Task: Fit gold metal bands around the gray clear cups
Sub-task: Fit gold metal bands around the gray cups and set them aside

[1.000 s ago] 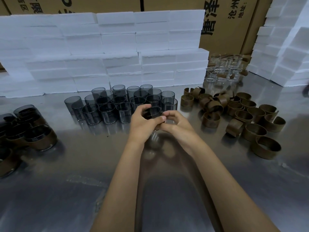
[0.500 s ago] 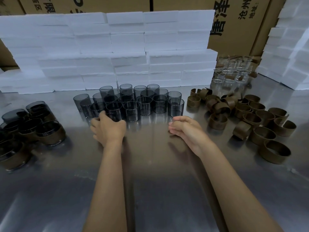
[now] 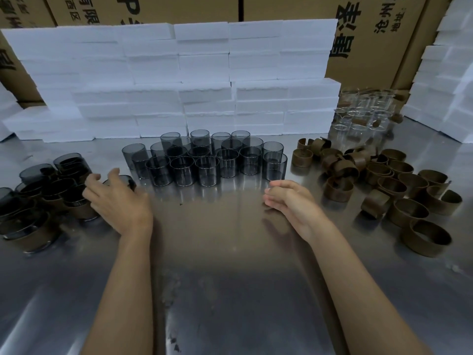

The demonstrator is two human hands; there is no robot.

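Note:
Several bare gray clear cups (image 3: 204,162) stand clustered at mid-table. To their right lies a loose pile of gold metal bands (image 3: 384,185). At the left edge stand several banded cups (image 3: 38,201). My left hand (image 3: 117,201) hovers between the banded group and the cluster, fingers spread, and one gray cup (image 3: 125,181) stands just beyond its thumb, its lower part hidden by the hand. My right hand (image 3: 289,201) rests near the table's middle, left of the bands, fingers loosely curled around nothing.
The work surface is a shiny metal table (image 3: 230,278). White foam blocks (image 3: 179,80) are stacked behind the cups, with more foam (image 3: 450,85) at the right. Colourless clear cups (image 3: 363,111) stand at the back right. Cardboard boxes (image 3: 371,26) line the back.
Both hands held one cup together at the centre a second ago. My left hand has since carried it left toward the banded group and spread its fingers; my right hand drew back empty.

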